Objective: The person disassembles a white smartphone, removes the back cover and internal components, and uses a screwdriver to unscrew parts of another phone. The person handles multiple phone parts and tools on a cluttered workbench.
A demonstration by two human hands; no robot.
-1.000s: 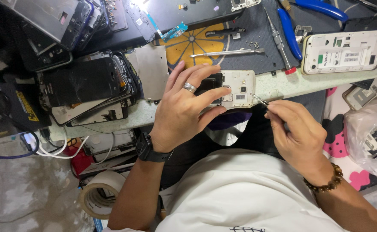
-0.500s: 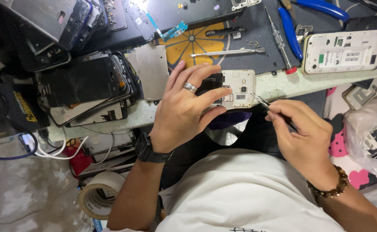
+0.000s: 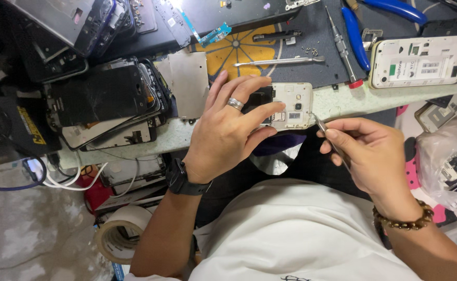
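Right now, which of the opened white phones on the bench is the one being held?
The smaller white phone at the bench edge: the left hand pinches it. The larger white phone lies untouched at far right, beyond the right hand and its tweezers.

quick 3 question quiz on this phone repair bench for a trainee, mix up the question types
1. True or false: the left hand holds the opened white phone at the bench edge.
2. What does the right hand hold? A) blue-handled pliers B) a thin metal tool C) a roll of tape
3. Fill in: on the dark mat behind the phone lies a pair of metal ____.

Key
1. True: the fingers grip the phone, back cover off.
2. B: its tip points at the phone's lower right corner.
3. Tweezers, lying across the yellow sunburst pattern.
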